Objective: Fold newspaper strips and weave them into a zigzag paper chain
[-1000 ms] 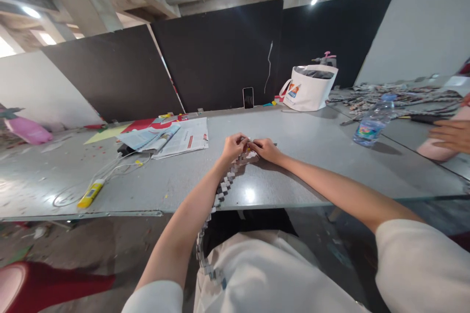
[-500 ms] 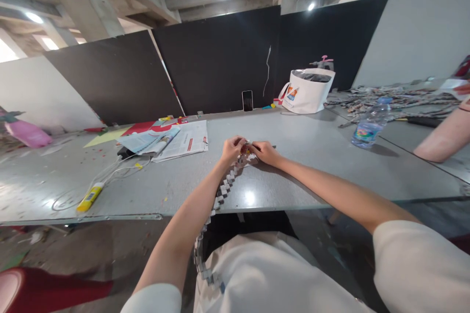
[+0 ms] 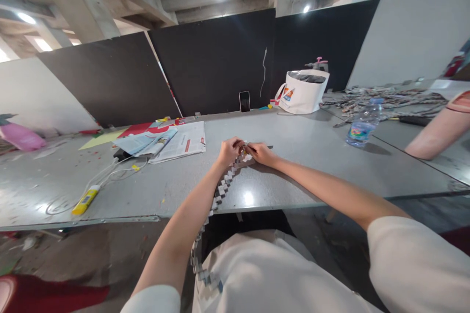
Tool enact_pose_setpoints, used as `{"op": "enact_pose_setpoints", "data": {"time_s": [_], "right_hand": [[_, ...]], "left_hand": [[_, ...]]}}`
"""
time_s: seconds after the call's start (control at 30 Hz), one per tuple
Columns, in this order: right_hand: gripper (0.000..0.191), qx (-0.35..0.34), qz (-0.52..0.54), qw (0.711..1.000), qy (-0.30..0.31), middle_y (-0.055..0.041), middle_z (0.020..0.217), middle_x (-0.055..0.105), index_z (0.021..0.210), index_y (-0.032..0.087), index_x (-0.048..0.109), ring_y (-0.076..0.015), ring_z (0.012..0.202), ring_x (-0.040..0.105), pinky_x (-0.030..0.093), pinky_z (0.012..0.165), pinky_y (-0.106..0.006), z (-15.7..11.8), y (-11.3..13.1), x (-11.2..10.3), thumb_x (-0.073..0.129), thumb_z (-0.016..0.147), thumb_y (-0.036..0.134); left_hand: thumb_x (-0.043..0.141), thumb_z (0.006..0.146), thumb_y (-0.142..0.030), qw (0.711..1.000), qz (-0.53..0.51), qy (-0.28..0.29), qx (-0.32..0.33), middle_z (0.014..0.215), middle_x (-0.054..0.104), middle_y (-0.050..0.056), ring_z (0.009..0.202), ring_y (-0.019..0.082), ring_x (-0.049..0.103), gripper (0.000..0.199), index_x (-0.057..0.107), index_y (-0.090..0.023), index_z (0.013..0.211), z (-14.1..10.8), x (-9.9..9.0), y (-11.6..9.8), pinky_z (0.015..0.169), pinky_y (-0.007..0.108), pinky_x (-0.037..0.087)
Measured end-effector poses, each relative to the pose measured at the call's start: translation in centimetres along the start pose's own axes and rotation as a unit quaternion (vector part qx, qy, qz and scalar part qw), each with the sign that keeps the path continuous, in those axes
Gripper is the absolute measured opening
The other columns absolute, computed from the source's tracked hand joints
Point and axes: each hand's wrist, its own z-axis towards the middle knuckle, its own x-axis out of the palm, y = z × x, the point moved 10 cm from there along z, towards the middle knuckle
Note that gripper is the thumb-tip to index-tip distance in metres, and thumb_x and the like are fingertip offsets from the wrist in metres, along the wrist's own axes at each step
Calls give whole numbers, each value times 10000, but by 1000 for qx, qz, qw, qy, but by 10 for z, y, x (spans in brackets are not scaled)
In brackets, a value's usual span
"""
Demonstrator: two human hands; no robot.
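A long zigzag chain of folded paper runs from my hands down over the table's front edge and into my lap. My left hand pinches its upper end, fingers closed. Close beside it on the right, my right hand has its fingers closed at the same end of the chain; whatever small piece lies between its fingertips is too small to make out. Under and between the hands lie small paper scraps on the grey table.
Newspapers and a yellow glue stick with white cables lie left. A phone stands against the black partition. Rightward are a white bag, a water bottle, rolled paper strips and another person's arm.
The whole view has shifted slightly, so the table items appear a little further left. My hands stay together at the chain's end, with small finger movements. The other person's arm has shifted a little.
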Motion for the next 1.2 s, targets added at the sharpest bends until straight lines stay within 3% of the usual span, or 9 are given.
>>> {"op": "enact_pose_setpoints", "data": {"time_s": [0.4,0.83,1.0,1.2], "right_hand": [[496,32,-7,999,-2,-46,752,694,815,180,660,-173,684,604,392,682,-274,1,-13,-1,485,1070,568],[422,42,-41,998,-31,-44,689,661,818,187,654,-173,617,543,344,649,-283,-1,-17,-8,465,1075,463],[447,40,-33,998,-26,-42,721,677,818,186,654,-170,644,566,355,660,-279,2,-16,-6,487,1074,513],[533,69,-49,996,-37,-24,629,619,705,199,597,-170,615,555,328,622,-284,3,-24,-10,502,1052,593]], "left_hand": [[655,903,-330,999,-29,5,-34,657,696,18,616,136,619,191,720,-169,825,3,0,9,633,249,465],[636,916,-304,998,-25,-2,-63,597,655,-3,568,135,597,163,669,-182,813,1,1,6,603,252,445],[632,929,-311,997,-12,-8,-73,597,653,-3,561,138,586,177,677,-180,819,0,0,5,590,253,435],[666,912,-350,996,-8,-14,-88,622,676,13,584,150,611,207,682,-181,793,-1,0,7,585,260,426]]}}
